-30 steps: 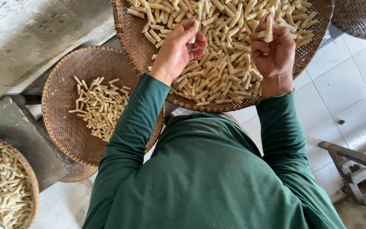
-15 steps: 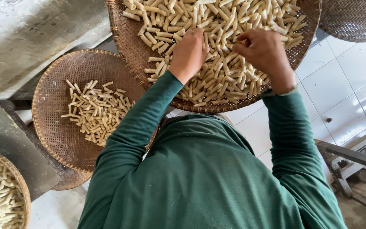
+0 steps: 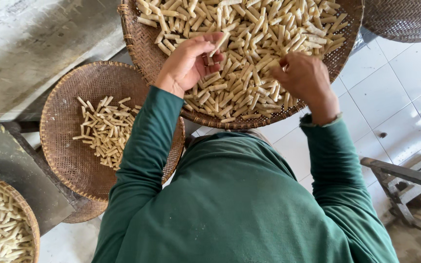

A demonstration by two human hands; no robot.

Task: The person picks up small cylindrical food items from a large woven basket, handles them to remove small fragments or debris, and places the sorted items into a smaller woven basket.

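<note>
Sorting: your left hand [image 3: 188, 61] pinches one dough stick [image 3: 219, 44]; your right hand [image 3: 304, 78], apart, fingers hidden, rests on the tray [image 3: 144, 53]; next, judge that stick.

— What's in the big woven tray [image 3: 144, 53] up top?
— Pale, short dough sticks [image 3: 264, 44], heaped loosely and pointing every which way, covering nearly the whole round basket.
— And the one stick apart from the heap?
— A single stick [image 3: 219, 45], tilted, pinched at the left hand's [image 3: 188, 63] fingertips just above the pile, near the tray's front edge
</note>
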